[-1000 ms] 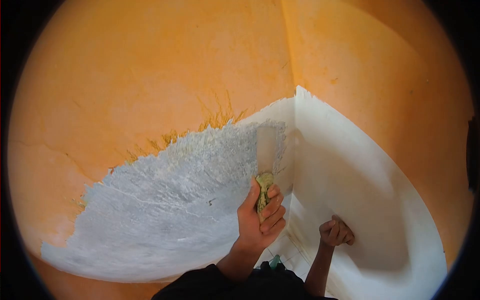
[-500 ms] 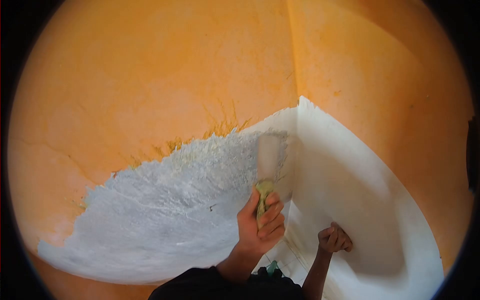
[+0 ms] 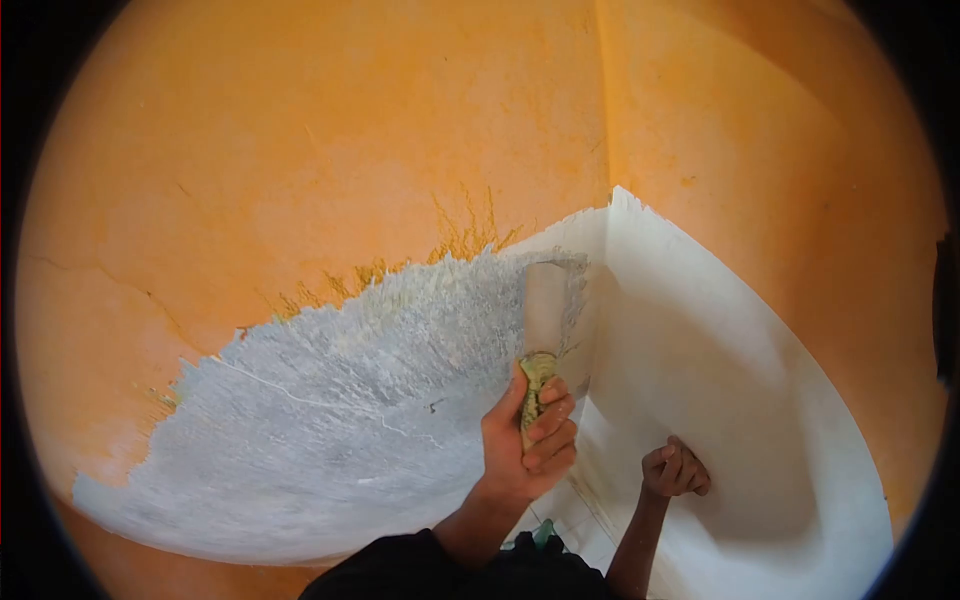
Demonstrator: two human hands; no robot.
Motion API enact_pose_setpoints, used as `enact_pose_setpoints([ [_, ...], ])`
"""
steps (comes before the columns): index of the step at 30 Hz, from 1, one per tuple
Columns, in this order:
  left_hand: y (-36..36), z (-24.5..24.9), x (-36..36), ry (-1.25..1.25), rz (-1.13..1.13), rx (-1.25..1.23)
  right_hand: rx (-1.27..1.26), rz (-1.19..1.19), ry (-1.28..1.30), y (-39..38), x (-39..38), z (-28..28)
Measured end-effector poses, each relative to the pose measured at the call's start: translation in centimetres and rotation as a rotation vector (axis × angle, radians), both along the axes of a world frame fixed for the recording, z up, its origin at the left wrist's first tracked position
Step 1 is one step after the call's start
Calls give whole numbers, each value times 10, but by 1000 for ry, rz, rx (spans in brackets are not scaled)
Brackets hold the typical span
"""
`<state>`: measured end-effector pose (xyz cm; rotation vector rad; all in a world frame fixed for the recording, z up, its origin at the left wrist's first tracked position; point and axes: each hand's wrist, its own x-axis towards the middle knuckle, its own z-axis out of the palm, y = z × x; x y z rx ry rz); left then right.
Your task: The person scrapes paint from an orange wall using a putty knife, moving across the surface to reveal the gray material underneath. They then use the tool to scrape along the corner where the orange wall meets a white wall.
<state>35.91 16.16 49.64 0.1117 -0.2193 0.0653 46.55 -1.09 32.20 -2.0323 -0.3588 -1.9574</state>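
Note:
My left hand (image 3: 530, 440) is wrapped round the yellowish-green handle of a scraper (image 3: 544, 310), with the thumb along the handle's left side. The scraper's broad flat blade points up and lies against the grey, rough wall patch (image 3: 400, 360), close to the corner. To the right, my right hand (image 3: 676, 468) is curled into a fist beside the white lower part of the adjoining wall (image 3: 740, 420). Nothing shows in its fingers. Whether its knuckles press on the wall is hard to judge.
Orange paint (image 3: 300, 130) covers both walls above a jagged edge. A thin crack (image 3: 120, 285) runs down at left. Light floor tiles (image 3: 575, 515) and a small green thing (image 3: 544, 533) show below, between my arms. Something dark (image 3: 943, 310) stands at the right edge.
The view has shifted slightly. The scraper blade, blurred before, is now sharp and stays near the same place on the patch. A thin pale line now shows across the grey patch. Both grips are unchanged.

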Motion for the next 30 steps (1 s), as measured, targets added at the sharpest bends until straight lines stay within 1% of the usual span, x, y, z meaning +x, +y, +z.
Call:
enact_pose_setpoints([
  [2, -11, 17, 4, -15, -32, -5, 19, -7, 7, 5, -1, 1],
  [5, 1, 0, -3, 37, 30, -54, -8, 8, -10, -1, 0, 0],
  [6, 0, -1, -8, 20, 30, -61, -14, 8, -16, -2, 0, -1],
  [9, -6, 5, -16, -10, 35, -44, -30, 31, 13, -4, -2, -2],
  [11, -13, 15, 0, -11, 53, -7, -22, 33, 26, -3, -3, -4],
  [14, 2, -3, -31, 2, 104, -81, -45, 66, 13, -10, -1, -12],
  [15, 5, -3, -31, -82, 51, -55, -53, 77, 2, -9, 1, -14],
  [18, 8, 27, -3, -33, 52, 17, -34, 53, 42, -6, -3, -8],
  [21, 8, 16, -28, -32, 27, -97, -23, 12, 47, -6, -2, -11],
  [24, 3, 16, -28, -35, 24, -123, -42, 9, 2, -5, 0, -7],
  [25, -2, 22, -18, -60, 6, -102, -38, 7, 6, -5, -2, -8],
  [28, 2, 20, -20, -31, 1, -144, -37, -2, 7, -5, 0, -7],
  [30, 9, 15, -25, -60, -30, -114, -37, -23, 13, -4, -1, -5],
])
